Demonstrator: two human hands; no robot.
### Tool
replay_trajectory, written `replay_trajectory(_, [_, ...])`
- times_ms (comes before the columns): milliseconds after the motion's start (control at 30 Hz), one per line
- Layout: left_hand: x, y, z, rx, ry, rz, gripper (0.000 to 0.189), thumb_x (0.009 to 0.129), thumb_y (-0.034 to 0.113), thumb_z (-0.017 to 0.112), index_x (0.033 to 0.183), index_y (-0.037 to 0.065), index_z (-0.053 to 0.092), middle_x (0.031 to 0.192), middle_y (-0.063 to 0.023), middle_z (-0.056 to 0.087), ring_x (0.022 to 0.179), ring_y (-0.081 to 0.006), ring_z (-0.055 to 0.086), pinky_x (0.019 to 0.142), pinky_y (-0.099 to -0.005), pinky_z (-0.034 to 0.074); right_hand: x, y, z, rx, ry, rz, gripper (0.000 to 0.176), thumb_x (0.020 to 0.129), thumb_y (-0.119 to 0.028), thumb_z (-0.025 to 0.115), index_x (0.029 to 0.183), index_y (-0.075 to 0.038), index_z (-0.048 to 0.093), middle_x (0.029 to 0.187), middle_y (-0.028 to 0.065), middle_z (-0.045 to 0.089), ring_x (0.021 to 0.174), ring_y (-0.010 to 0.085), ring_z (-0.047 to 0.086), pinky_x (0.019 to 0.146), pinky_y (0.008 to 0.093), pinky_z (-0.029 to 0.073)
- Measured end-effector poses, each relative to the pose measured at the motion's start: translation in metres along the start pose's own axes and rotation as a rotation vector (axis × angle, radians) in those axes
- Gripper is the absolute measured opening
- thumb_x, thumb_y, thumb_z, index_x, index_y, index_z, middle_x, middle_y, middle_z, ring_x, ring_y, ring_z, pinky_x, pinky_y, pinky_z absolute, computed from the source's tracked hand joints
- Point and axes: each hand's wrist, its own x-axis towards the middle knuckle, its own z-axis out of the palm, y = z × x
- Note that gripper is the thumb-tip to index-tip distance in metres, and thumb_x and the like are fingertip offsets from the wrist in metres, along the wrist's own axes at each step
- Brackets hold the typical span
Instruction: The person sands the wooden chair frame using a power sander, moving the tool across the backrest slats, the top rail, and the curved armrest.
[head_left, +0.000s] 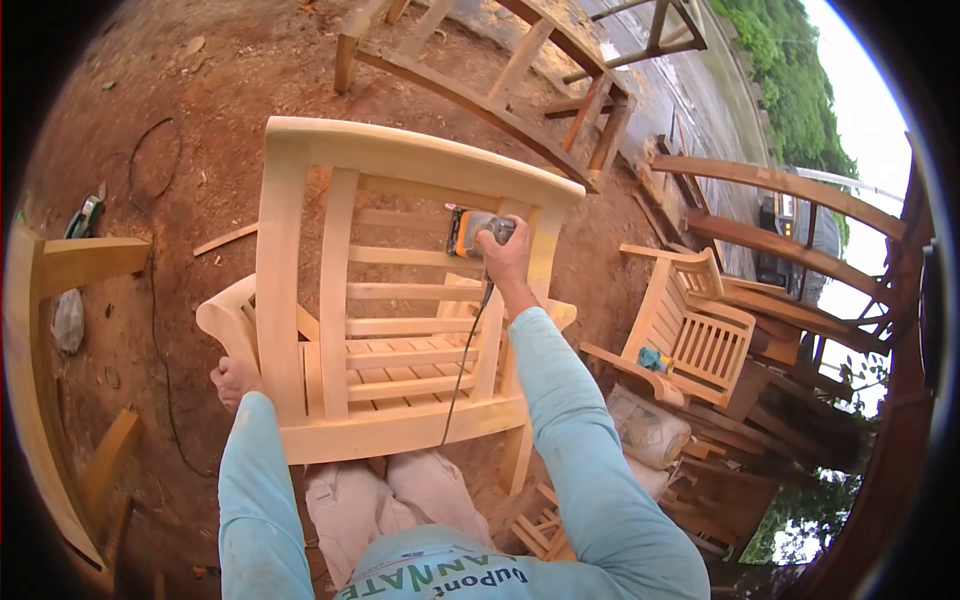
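A pale wooden armchair (420, 148) stands right in front of me, its slatted back towards me. My right hand (508, 252) is wrapped round an orange and grey electric sander (468, 232), held at the upper right of the chair back, by the slats. From the sander a dark cord (466, 360) hangs down across the slats. Lower left, my left hand (237, 382) grips the chair's left side, just under the curved armrest (226, 312). Its fingers are partly hidden behind the wood.
Another wooden chair (690, 330) with a teal tool (652, 360) on it stands at right. Bare wooden frames (480, 95) lie at the top, and wooden parts (95, 262) at left. A cable (152, 300) trails over the dirt ground. A filled sack (645, 428) sits at right.
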Motion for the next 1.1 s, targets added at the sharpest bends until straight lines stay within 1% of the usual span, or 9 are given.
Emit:
replay_trajectory(200, [0.002,-0.003,0.006,-0.003,0.067,0.022,0.048,0.089,0.041,0.045,0.111,0.015,0.079,0.105,-0.0207,0.078,0.102,-0.0428,0.073,0.094,-0.0537,0.055,-0.006,-0.005,0.000,0.031,0.009,0.023,0.071,0.081,-0.035,0.078,0.137,0.001,0.053,0.122,0.0215,0.064,0.109,0.0331,0.065,0.099,0.0416,0.052])
replay_trajectory(300, [0.010,-0.007,0.019,-0.004,0.115,0.034,0.046,0.088,0.041,0.046,0.107,0.015,0.080,0.101,-0.0200,0.079,0.098,-0.0432,0.074,0.092,-0.0542,0.056,-0.010,-0.001,0.001,0.041,0.023,-0.015,0.069,0.081,-0.035,0.076,0.137,-0.002,0.053,0.126,0.0224,0.063,0.112,0.0372,0.066,0.098,0.0456,0.053])
replay_trajectory(367, [0.014,-0.013,0.024,0.002,0.126,0.044,0.045,0.088,0.041,0.047,0.104,0.015,0.080,0.099,-0.0196,0.079,0.096,-0.0435,0.074,0.091,-0.0546,0.056,-0.009,-0.003,0.001,0.062,0.037,-0.027,0.069,0.081,-0.035,0.076,0.137,-0.001,0.054,0.126,0.0225,0.063,0.112,0.0373,0.066,0.097,0.0459,0.054])
replay_trajectory(467, [0.003,-0.003,0.010,0.008,0.129,0.010,0.043,0.087,0.040,0.049,0.103,0.016,0.081,0.099,-0.0196,0.079,0.096,-0.0434,0.074,0.090,-0.0549,0.056,-0.002,-0.013,0.001,0.029,0.033,-0.018,0.069,0.081,-0.034,0.076,0.137,-0.001,0.054,0.125,0.0223,0.063,0.110,0.0381,0.067,0.097,0.0465,0.054])
replay_trajectory(633, [0.008,-0.007,0.018,-0.006,0.124,0.015,0.043,0.087,0.040,0.049,0.103,0.016,0.080,0.099,-0.0197,0.079,0.096,-0.0435,0.074,0.090,-0.0556,0.056,0.006,-0.014,0.007,-0.040,0.073,-0.090,0.068,0.079,-0.033,0.078,0.135,-0.002,0.055,0.123,0.0219,0.064,0.110,0.0396,0.066,0.096,0.0476,0.054])
replay_trajectory(800, [0.006,-0.006,0.014,-0.002,0.128,0.012,0.042,0.087,0.040,0.049,0.102,0.016,0.081,0.099,-0.0197,0.079,0.096,-0.0434,0.074,0.090,-0.0551,0.056,0.001,-0.021,0.014,-0.162,0.127,-0.065,0.068,0.077,-0.033,0.081,0.133,-0.004,0.056,0.122,0.0216,0.064,0.111,0.0393,0.066,0.094,0.0488,0.055])
replay_trajectory(900, [0.004,-0.004,0.012,-0.009,0.123,0.015,0.042,0.088,0.040,0.049,0.102,0.016,0.080,0.099,-0.0198,0.079,0.097,-0.0431,0.074,0.090,-0.0548,0.056,-0.001,-0.016,0.018,-0.137,0.162,-0.156,0.068,0.076,-0.033,0.082,0.133,-0.005,0.056,0.120,0.0212,0.065,0.108,0.0392,0.067,0.092,0.0492,0.055])
replay_trajectory(1000, [0.005,-0.005,0.013,-0.005,0.121,0.024,0.042,0.089,0.040,0.048,0.103,0.016,0.080,0.099,-0.0203,0.078,0.097,-0.0431,0.074,0.091,-0.0548,0.056,0.002,-0.021,0.017,-0.107,0.180,-0.069,0.069,0.076,-0.033,0.083,0.132,-0.004,0.056,0.118,0.0211,0.065,0.105,0.0395,0.068,0.090,0.0488,0.056])
replay_trajectory(1100, [0.003,-0.004,0.007,0.004,0.089,0.021,0.044,0.090,0.040,0.047,0.106,0.016,0.079,0.101,-0.0212,0.078,0.098,-0.0437,0.074,0.091,-0.0549,0.056,0.010,-0.020,0.013,-0.101,0.197,-0.159,0.068,0.075,-0.032,0.083,0.131,-0.003,0.056,0.117,0.0211,0.065,0.102,0.0397,0.068,0.088,0.0484,0.057])
